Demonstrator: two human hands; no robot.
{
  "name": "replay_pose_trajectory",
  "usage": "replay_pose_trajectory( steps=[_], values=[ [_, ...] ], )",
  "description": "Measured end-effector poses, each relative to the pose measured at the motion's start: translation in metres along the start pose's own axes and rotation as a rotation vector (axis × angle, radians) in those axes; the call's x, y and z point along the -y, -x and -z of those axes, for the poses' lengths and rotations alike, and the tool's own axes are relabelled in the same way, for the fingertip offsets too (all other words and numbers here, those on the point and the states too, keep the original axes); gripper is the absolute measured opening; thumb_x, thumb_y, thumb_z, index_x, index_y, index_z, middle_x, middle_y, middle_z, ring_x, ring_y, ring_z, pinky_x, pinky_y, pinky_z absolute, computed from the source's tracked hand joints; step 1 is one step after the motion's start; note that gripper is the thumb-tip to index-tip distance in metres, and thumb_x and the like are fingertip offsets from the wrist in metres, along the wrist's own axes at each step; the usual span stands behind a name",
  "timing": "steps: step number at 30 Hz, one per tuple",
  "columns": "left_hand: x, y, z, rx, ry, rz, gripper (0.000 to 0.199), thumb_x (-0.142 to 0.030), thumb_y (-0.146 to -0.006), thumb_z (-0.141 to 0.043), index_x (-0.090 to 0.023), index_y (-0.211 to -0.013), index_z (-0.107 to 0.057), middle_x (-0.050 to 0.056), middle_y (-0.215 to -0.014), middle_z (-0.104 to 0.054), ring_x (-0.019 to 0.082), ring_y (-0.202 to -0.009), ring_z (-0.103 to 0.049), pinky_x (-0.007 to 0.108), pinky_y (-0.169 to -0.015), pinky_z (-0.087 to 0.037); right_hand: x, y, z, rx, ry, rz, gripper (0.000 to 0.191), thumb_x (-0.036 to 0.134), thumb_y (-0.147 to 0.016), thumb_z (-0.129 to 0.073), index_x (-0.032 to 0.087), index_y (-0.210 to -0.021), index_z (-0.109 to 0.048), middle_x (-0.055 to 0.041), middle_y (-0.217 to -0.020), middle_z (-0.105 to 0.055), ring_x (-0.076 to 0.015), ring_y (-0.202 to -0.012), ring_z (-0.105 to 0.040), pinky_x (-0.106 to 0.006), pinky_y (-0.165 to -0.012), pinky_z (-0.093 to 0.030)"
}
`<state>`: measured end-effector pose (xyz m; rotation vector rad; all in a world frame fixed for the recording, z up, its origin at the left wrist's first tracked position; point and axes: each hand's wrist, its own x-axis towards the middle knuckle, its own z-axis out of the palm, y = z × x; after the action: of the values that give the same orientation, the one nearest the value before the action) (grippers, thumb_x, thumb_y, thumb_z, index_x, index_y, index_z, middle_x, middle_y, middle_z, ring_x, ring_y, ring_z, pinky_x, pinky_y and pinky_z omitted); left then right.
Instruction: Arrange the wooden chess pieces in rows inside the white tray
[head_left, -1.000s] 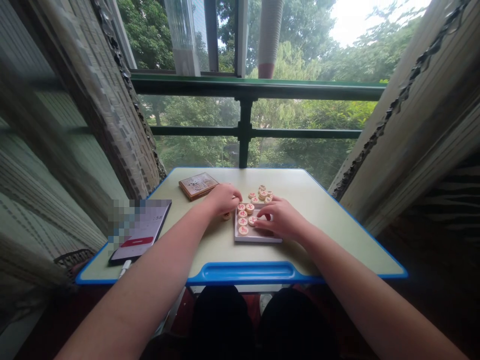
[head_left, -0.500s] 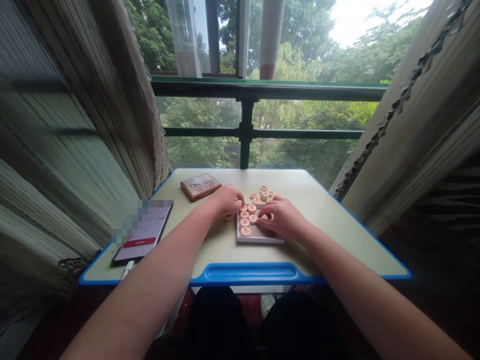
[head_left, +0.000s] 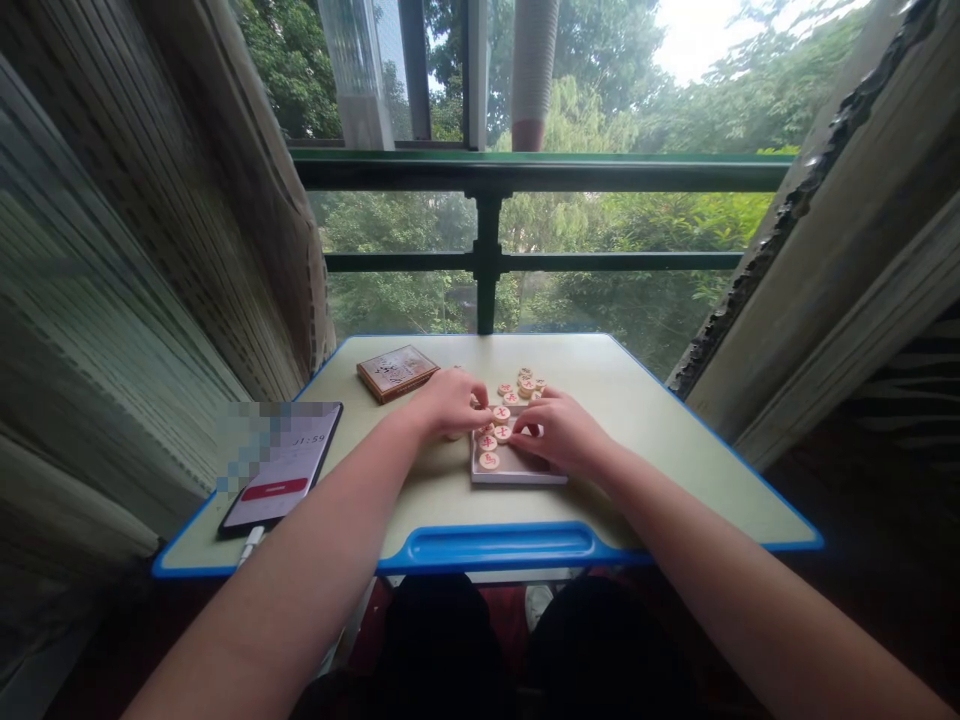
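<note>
A shallow white tray (head_left: 519, 480) lies on the table with several round wooden Chinese chess pieces in it, marked in red. They stand in rows along its left side, a chess piece (head_left: 489, 461) being nearest to me. My left hand (head_left: 455, 402) reaches over the tray's upper left edge, its fingers curled and closed on a chess piece there that they mostly hide. From the right, my right hand (head_left: 564, 430) has its thumb and finger bent together at the edge of another chess piece (head_left: 503, 434) in the second row. The palm hides part of the tray.
Loose chess pieces (head_left: 526, 384) are heaped just behind the tray. A brown box lid (head_left: 397, 372) lies at the back left. A phone (head_left: 281, 470) with a white cable (head_left: 252, 545) rests at the left edge. The table (head_left: 675, 490) has a blue rim; curtains flank it.
My left fingers have come slightly right and down over the upper left pieces and now cover more of them. My right hand stays at the same piece. The view has shifted slightly.
</note>
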<state>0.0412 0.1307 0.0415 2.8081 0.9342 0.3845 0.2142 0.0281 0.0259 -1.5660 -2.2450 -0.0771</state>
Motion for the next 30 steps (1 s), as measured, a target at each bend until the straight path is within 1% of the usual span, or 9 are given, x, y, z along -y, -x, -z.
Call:
replay_pose_trajectory(
  steps=[4, 8, 15, 18, 20, 23, 25, 27, 30],
  values=[
    [-0.001, 0.0, 0.001, 0.002, 0.017, 0.002, 0.027, -0.037, -0.068, -0.058, -0.02, -0.082, -0.073, 0.005, -0.084, -0.069, 0.021, -0.084, -0.06, 0.029, -0.08, -0.045, 0.0, 0.001, 0.0, -0.028, -0.004, 0.005, 0.016, 0.03, -0.075, -0.067, 0.019, -0.064, -0.07, -0.0021, -0.062, -0.065, -0.0146, -0.064, -0.048, -0.029, -0.069, -0.036],
    [0.0, 0.0, 0.001, -0.004, 0.035, 0.02, 0.026, -0.031, -0.066, -0.055, -0.02, -0.081, -0.073, 0.004, -0.084, -0.07, 0.02, -0.084, -0.06, 0.029, -0.08, -0.046, 0.0, 0.0, -0.001, -0.028, -0.012, 0.017, 0.013, 0.028, -0.075, -0.068, 0.019, -0.065, -0.07, -0.0017, -0.062, -0.066, -0.0143, -0.063, -0.049, -0.03, -0.071, -0.037],
    [0.002, -0.001, -0.001, -0.016, 0.039, 0.021, 0.027, -0.031, -0.066, -0.054, -0.022, -0.081, -0.074, 0.004, -0.083, -0.07, 0.021, -0.083, -0.06, 0.03, -0.079, -0.047, -0.003, 0.002, -0.005, -0.041, -0.015, 0.039, 0.01, 0.024, -0.074, -0.067, 0.019, -0.066, -0.07, -0.0022, -0.064, -0.067, -0.0155, -0.068, -0.052, -0.031, -0.075, -0.039],
    [0.002, -0.001, -0.001, -0.024, 0.03, 0.019, 0.027, -0.03, -0.066, -0.054, -0.022, -0.081, -0.074, 0.004, -0.082, -0.07, 0.021, -0.084, -0.061, 0.029, -0.079, -0.047, -0.004, 0.002, -0.001, -0.032, -0.032, 0.021, 0.01, 0.026, -0.073, -0.068, 0.02, -0.065, -0.07, -0.0017, -0.062, -0.065, -0.0153, -0.066, -0.051, -0.031, -0.073, -0.039],
    [0.003, -0.001, -0.002, -0.026, 0.029, 0.021, 0.027, -0.03, -0.066, -0.054, -0.021, -0.081, -0.074, 0.004, -0.081, -0.07, 0.02, -0.083, -0.061, 0.029, -0.078, -0.047, -0.006, 0.001, 0.002, -0.056, -0.075, -0.015, 0.014, 0.029, -0.076, -0.064, 0.02, -0.067, -0.07, -0.0015, -0.063, -0.065, -0.0151, -0.066, -0.052, -0.03, -0.073, -0.04],
    [0.003, -0.002, -0.003, -0.026, 0.029, 0.025, 0.027, -0.03, -0.067, -0.053, -0.021, -0.082, -0.074, 0.004, -0.083, -0.07, 0.019, -0.082, -0.061, 0.028, -0.079, -0.047, -0.015, -0.002, 0.003, -0.195, -0.105, -0.149, 0.02, 0.032, -0.083, -0.055, 0.019, -0.081, -0.071, -0.0041, -0.078, -0.068, -0.0169, -0.074, -0.055, -0.032, -0.078, -0.042],
    [0.004, -0.003, -0.004, -0.048, 0.01, 0.028, 0.027, -0.03, -0.069, -0.051, -0.021, -0.082, -0.073, 0.004, -0.085, -0.07, 0.02, -0.086, -0.06, 0.029, -0.083, -0.046, -0.024, -0.004, -0.001, -0.283, -0.047, -0.243, 0.026, 0.034, -0.084, -0.052, 0.02, -0.096, -0.071, -0.0068, -0.097, -0.068, -0.0212, -0.09, -0.055, -0.036, -0.085, -0.04],
    [0.004, -0.004, -0.005, -0.082, -0.027, 0.042, 0.028, -0.028, -0.072, -0.049, -0.02, -0.083, -0.073, 0.005, -0.088, -0.07, 0.021, -0.091, -0.059, 0.03, -0.087, -0.045, -0.033, -0.006, -0.008, -0.256, 0.022, -0.295, 0.032, 0.037, -0.086, -0.048, 0.023, -0.107, -0.068, -0.0063, -0.113, -0.064, -0.0244, -0.103, -0.052, -0.041, -0.093, -0.036],
    [0.006, -0.004, -0.006, -0.084, -0.099, 0.086, 0.03, -0.027, -0.076, -0.045, -0.021, -0.086, -0.073, 0.006, -0.093, -0.07, 0.023, -0.098, -0.057, 0.033, -0.09, -0.043, -0.042, -0.007, -0.016, -0.12, 0.052, -0.363, 0.038, 0.045, -0.091, -0.036, 0.032, -0.112, -0.065, -0.0014, -0.124, -0.059, -0.0243, -0.115, -0.047, -0.045, -0.098, -0.031]
  ],
)
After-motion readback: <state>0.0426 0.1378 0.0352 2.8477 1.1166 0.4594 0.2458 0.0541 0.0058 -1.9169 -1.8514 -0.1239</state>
